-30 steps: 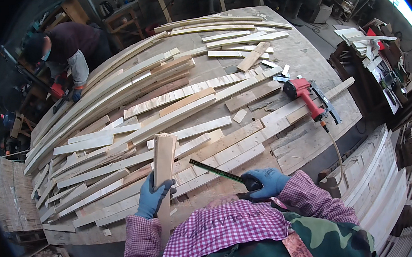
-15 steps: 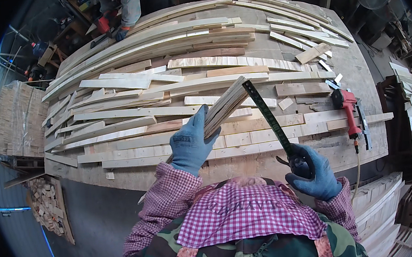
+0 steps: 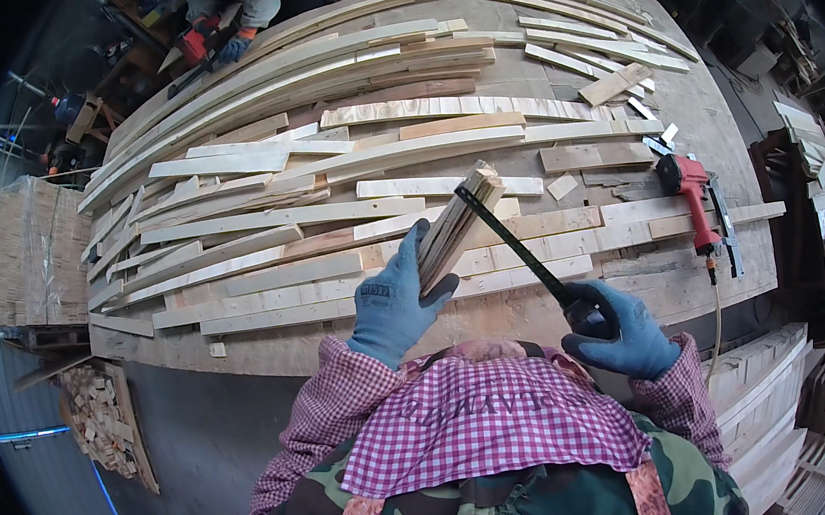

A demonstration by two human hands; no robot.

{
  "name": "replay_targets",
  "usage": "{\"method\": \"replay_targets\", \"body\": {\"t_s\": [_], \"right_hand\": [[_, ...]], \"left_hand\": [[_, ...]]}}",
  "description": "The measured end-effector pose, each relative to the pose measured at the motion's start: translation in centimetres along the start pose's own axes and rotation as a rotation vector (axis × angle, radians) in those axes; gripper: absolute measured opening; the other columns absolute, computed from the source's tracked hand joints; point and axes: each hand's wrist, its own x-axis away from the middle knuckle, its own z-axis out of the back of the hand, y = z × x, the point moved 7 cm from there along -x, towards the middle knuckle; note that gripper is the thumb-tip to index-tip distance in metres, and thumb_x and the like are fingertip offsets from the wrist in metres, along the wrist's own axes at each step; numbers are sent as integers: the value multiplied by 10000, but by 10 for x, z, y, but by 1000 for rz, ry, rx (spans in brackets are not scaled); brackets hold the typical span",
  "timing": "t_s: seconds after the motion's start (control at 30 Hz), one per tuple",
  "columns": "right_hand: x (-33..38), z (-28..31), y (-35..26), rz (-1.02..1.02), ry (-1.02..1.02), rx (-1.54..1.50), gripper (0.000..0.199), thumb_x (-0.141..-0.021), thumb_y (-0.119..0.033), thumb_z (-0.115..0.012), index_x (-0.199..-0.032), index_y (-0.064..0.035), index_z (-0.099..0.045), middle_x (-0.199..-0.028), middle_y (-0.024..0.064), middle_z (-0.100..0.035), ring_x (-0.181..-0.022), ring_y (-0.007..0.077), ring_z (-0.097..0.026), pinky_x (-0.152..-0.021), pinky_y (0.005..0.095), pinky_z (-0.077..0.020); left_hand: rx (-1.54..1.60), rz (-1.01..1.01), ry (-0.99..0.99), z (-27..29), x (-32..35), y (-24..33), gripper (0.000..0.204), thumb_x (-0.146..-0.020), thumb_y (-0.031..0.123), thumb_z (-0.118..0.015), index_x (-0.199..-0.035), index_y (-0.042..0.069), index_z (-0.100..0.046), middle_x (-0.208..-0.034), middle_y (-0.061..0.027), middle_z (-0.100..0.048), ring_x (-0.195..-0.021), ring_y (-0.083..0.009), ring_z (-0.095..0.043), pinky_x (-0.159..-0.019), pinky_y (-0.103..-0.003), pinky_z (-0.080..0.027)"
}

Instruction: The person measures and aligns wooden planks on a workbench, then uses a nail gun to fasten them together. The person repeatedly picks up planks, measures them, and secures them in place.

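Note:
In a blue-grey work glove, my left hand (image 3: 391,295) is closed round a rough wooden strip (image 3: 452,231) tilted up and away to the right. My gloved right hand (image 3: 626,329) grips a dark tape measure (image 3: 590,317). Its dark blade (image 3: 522,251) is drawn out toward the upper left, and the end lies at the strip's far end. The strip's lower end is hidden behind my left hand and sleeve. Below both hands is the near edge of a large wooden table (image 3: 500,324).
Many loose wooden strips (image 3: 268,220) cover the table. A red nail gun (image 3: 694,203) with a hose lies at its right. Beyond the far left edge, another person's gloved hand (image 3: 238,47) is near a red tool (image 3: 196,45). Wrapped wood (image 3: 34,247) stands at left.
My left hand has turned the strip steeper, showing more of its end. My right hand has shifted slightly left, and the tape blade now slants more to the left.

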Motion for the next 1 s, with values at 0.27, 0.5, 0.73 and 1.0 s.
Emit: {"method": "replay_targets", "body": {"t_s": [0.27,0.5,0.73,1.0], "right_hand": [[-26,14,-29,46,181,-685,568,-799,-90,-648,-1298,-1,-390,-1078,107,-564,-793,96,-566,-667,209,-487],[-29,22,-58,229,189,-647,625,-785,-103,-670,-1311,31,-361,-1164,122,-534,-1032,149,-531,-928,281,-428],[-8,10,-43,68,63,-968,639,-774,-148,-638,-1315,22,-343,-1194,188,-522,-907,255,-617,-831,389,-507],[8,-11,-51,-65,-440,-1007,661,-767,-199,-654,-1294,83,-370,-1235,225,-504,-1089,265,-544,-948,385,-432]], "left_hand": [[320,-143,-408,-29,2,17,842,-762,483,-673,-1400,115,-264,-1178,-236,-555,-1031,-374,-588,-893,-416,-470],[786,-181,-410,-21,13,26,743,-756,34,-716,-1372,31,-300,-1113,-145,-584,-1037,-215,-587,-885,-349,-485],[542,-173,145,25,19,-4,755,-704,247,-795,-1305,6,-407,-1096,-203,-614,-959,-273,-641,-812,-344,-520],[348,-236,500,60,39,-8,715,-718,229,-788,-1284,-19,-430,-1067,-197,-627,-925,-265,-654,-782,-335,-531]]}}
